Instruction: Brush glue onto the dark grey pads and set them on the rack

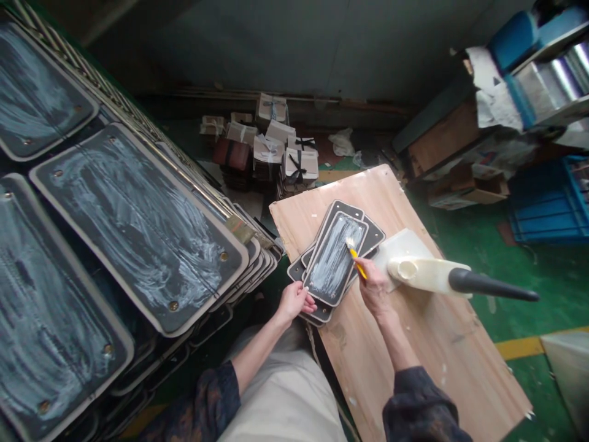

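Observation:
A dark rounded panel point(327, 270) with a light border and smeared white coating tops a small stack of similar panels point(376, 232) on a wooden board table. My left hand point(297, 301) pinches the lower left edge of this top panel. Closed around a yellow-handled brush point(358, 264), my right hand point(373, 285) holds its pale bristles against the coated face, near the panel's right side. Just right of that hand stands a whitish plastic bottle point(416, 270) with a long dark nozzle pointing right.
Racks on the left carry large coated panels point(142, 227) close to my left arm. Bundles of tied boards point(299, 164) lie on the floor beyond the wooden table point(414, 344). Blue crates point(547, 205) and a cardboard box point(483, 187) stand at the right.

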Motion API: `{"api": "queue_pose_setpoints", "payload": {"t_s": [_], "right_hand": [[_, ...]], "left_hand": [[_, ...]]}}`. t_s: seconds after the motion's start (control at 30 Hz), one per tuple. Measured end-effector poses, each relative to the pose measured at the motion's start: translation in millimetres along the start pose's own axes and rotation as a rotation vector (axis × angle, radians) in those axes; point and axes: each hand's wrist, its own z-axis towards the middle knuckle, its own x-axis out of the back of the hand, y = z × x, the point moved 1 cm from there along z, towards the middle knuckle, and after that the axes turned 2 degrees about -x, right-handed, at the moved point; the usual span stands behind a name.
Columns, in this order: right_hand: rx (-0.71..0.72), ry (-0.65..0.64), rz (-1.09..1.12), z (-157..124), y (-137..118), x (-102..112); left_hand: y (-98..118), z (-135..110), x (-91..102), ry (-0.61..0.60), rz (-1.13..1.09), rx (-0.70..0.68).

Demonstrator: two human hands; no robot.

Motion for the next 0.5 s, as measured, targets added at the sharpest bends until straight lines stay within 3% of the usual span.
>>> {"api": "queue_pose_setpoints", "payload": {"t_s": [0.17,0.27,0.4,0.5], "right_hand": [[-0.147,-0.052,0.116,-72,-54,-3],[-0.222,-0.062,0.186,-99,-80,-1],[-0.319,-0.082,0.371,-109,-105,-1],[-0.393,-0.024,0.508,-105,-114,-5]], "left_hand": [[1,-1,-0.5,-0.004,-0.01,0.014],[0,-2,-0.9,-0.006,-0.003,0.018],[-2,-2,-0.9,-0.013,0.024,0.012],[-4,-2,-0.6,-0.022,0.055,-0.003]]}}
